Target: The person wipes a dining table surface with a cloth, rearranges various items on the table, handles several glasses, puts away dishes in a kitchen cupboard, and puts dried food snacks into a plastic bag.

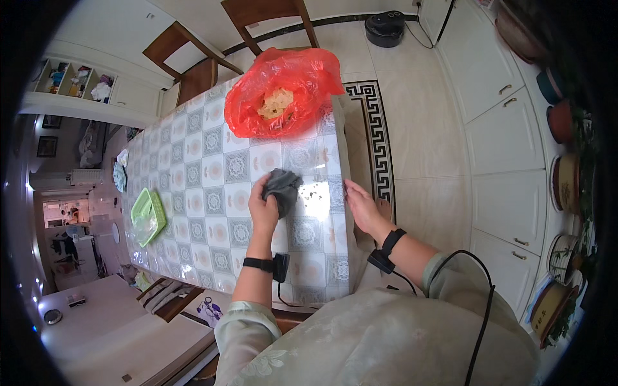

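Observation:
My left hand [263, 206] grips a crumpled dark grey cloth [284, 190] against the patterned plastic tablecloth [210, 188]. Just right of the cloth, small dark crumbs [314, 195] lie scattered in a bright patch of glare. My right hand [361, 205] is beside the table's near edge, fingers extended and slightly apart, with nothing seen in it; its palm side is partly hidden. Farther up the table, a red plastic bag [309, 72] lies open around a pale, lumpy heap [276, 103]. Both wrists wear black straps with small boxes.
A green plastic basket [159, 212] holding a clear bag stands on the table's left part. Wooden chairs [193, 79] stand along the far side. White cabinets [507, 202] with potted plants on top line the right. A black round appliance [385, 30] sits on the floor.

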A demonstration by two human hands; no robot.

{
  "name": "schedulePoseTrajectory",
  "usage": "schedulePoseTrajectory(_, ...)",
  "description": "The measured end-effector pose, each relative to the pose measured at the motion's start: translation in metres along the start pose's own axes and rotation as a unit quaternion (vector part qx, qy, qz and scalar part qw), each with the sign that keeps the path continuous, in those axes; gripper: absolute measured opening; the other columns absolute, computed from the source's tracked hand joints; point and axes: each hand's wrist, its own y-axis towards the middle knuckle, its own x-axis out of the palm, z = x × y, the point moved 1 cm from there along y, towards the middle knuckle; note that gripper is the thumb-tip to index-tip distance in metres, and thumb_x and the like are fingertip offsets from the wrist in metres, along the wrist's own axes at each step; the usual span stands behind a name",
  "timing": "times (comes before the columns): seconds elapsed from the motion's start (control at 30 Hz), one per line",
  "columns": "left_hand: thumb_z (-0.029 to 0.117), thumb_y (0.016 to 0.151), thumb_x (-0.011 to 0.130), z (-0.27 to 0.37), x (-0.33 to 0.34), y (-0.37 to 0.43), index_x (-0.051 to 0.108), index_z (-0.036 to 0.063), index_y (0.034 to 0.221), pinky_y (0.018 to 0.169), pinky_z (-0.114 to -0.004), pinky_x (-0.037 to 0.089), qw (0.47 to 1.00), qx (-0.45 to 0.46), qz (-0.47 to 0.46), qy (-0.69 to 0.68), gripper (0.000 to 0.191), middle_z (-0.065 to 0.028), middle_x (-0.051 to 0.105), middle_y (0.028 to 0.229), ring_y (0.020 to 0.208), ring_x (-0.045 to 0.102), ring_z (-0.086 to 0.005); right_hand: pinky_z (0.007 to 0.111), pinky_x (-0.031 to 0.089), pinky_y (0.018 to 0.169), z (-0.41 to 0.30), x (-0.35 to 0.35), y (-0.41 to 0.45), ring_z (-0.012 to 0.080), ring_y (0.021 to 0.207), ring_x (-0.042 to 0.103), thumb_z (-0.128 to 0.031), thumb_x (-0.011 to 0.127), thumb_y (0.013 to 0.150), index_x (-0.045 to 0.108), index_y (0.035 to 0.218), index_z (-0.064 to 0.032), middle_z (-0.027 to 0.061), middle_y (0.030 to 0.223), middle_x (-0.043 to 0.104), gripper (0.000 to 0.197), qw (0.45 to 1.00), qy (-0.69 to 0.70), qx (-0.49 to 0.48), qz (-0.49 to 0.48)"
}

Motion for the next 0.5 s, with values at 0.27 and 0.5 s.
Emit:
schedulePoseTrajectory(0.27,-0.015,0.069,0.046,0.012,0.050,0.042,0.067,0.0066,0.112,0.105,-0.042,0.040,0.972,0.181,-0.094,0.119,0.052,-0.0207,0.059,0.124,0.118,0.053,-0.0391,0.032,0.032,0.110,0.000,-0.002,-0.003,0.0200,0.129,0.044,-0.017,0.051,0.099,0.038,0.142,0.0049,0.0138,0.140,0.047,0.049,1.000,0.014,-0.002,-0.023)
schedulePoseTrajectory(0.5,-0.017,0.068,0.048,-0.013,0.059,0.002,0.069,0.0066,0.109,0.107,-0.042,0.039,0.940,0.241,-0.174,0.168,0.053,-0.0160,0.061,0.126,0.123,0.051,-0.0381,0.031,0.033,0.109,0.001,-0.004,-0.004,0.0190,0.127,0.046,-0.016,0.051,0.099,0.041,0.140,0.0038,0.0127,0.137,0.050,0.047,0.999,0.027,0.002,-0.025)
